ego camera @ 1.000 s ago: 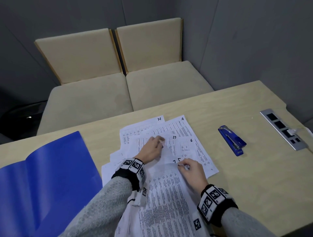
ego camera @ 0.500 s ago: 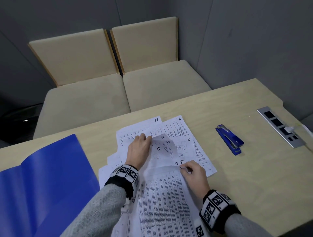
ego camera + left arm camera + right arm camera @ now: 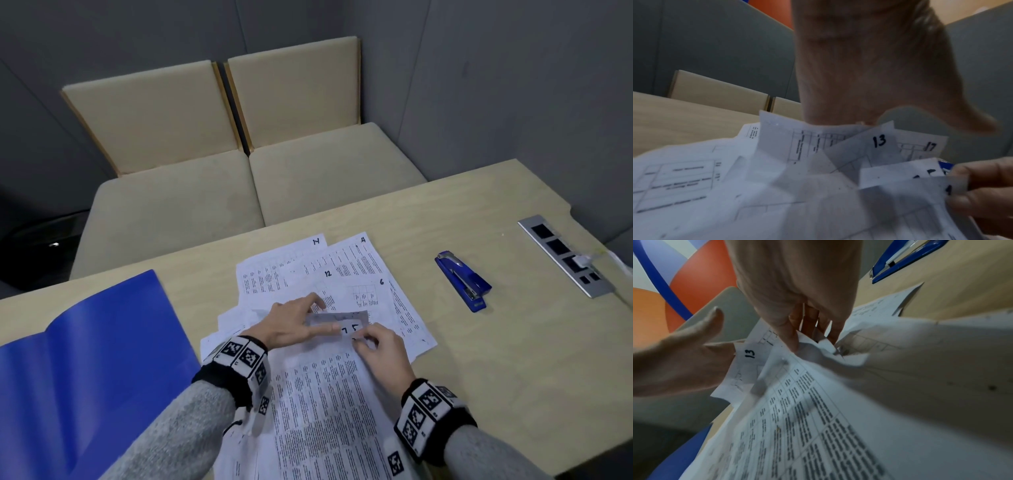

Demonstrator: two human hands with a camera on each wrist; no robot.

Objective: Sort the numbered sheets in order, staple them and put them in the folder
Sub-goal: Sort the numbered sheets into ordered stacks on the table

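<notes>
Numbered printed sheets (image 3: 346, 274) lie fanned across the middle of the table, with 14, 4, 12 and 6 showing. My left hand (image 3: 327, 317) has its fingers behind the raised corners of sheet 13 (image 3: 877, 141) and sheet 17 (image 3: 929, 146), and its thumb stands free. My right hand (image 3: 359, 339) pinches the top corner of the near sheets (image 3: 818, 402), beside the corners marked 7 and 5. The blue folder (image 3: 85, 370) lies open at the left. The blue stapler (image 3: 462, 281) rests to the right of the sheets.
A metal socket strip (image 3: 565, 257) with a white plug is set into the table (image 3: 496, 359) at the far right. Two beige upholstered seats (image 3: 239, 192) stand beyond the far edge, against grey walls.
My left hand has flipped up the corners of sheets 13 and 17 and drawn back toward my right hand, which uncovers sheet 12. My right hand keeps its pinch.
</notes>
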